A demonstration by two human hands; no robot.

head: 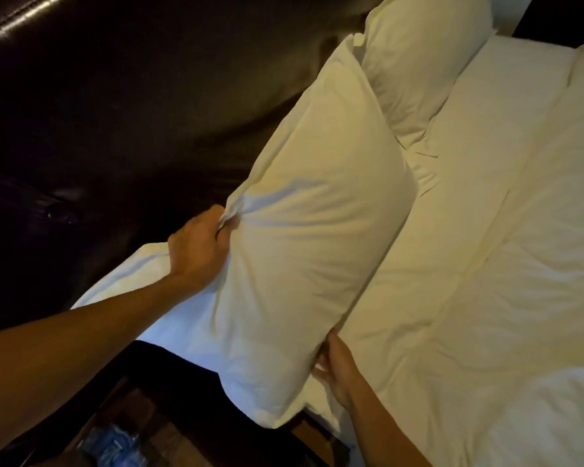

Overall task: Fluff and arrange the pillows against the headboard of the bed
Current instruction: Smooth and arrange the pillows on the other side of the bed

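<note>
A plump white pillow [304, 230] stands on its long edge, leaning toward the dark leather headboard [115, 106]. My left hand [199, 247] is shut on the pillow's upper side edge, bunching the cloth. My right hand [338, 372] grips its lower edge where it meets the bed. A second white pillow [415, 69] leans on the headboard beyond it, corners touching. Another white pillow or sheet fold [135, 281] lies under my left wrist, partly hidden.
A white duvet [479, 264] covers the bed [418, 183] on the right. A dark wooden bedside table [142, 416] with a clear plastic item [115, 443] on it stands at the lower left, below the bed's corner.
</note>
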